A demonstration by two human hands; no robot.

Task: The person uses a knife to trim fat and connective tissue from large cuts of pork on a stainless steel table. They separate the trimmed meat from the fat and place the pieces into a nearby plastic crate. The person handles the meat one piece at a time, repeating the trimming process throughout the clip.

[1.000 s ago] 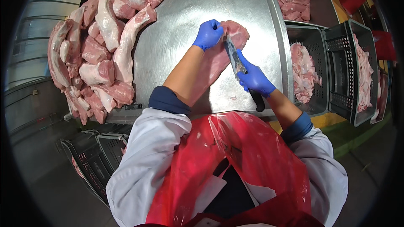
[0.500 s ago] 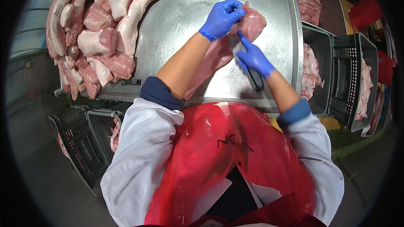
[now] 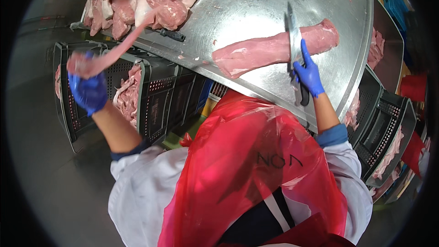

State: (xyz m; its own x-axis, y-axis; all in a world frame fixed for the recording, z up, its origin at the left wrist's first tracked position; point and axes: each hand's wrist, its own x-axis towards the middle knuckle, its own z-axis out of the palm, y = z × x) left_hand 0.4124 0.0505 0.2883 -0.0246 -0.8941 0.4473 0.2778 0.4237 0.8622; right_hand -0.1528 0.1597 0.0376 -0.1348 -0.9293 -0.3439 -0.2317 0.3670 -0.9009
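Note:
My left hand (image 3: 89, 92), in a blue glove, is closed on one end of a long pink meat strip (image 3: 122, 48). It holds the strip off the table's left side, above the dark crates, and the strip's other end trails up toward the meat pile. My right hand (image 3: 310, 72), also gloved in blue, grips a knife (image 3: 293, 29) by its black handle. The knife's blade points away from me, across a trimmed pork loin (image 3: 256, 55). That loin lies slantwise on the steel table (image 3: 260, 4).
A heap of pork cuts (image 3: 157, 9) covers the table's far left. Near it, a black handle (image 3: 173, 35) lies at the table edge. Dark perforated crates (image 3: 157, 105) with meat trimmings (image 3: 128, 93) stand at left. More crates (image 3: 384, 115) and a meat-filled bin (image 3: 388, 41) flank the right.
My left hand has left the loin and swung left past the table edge with a meat strip. My right hand keeps the knife, and the view has turned left.

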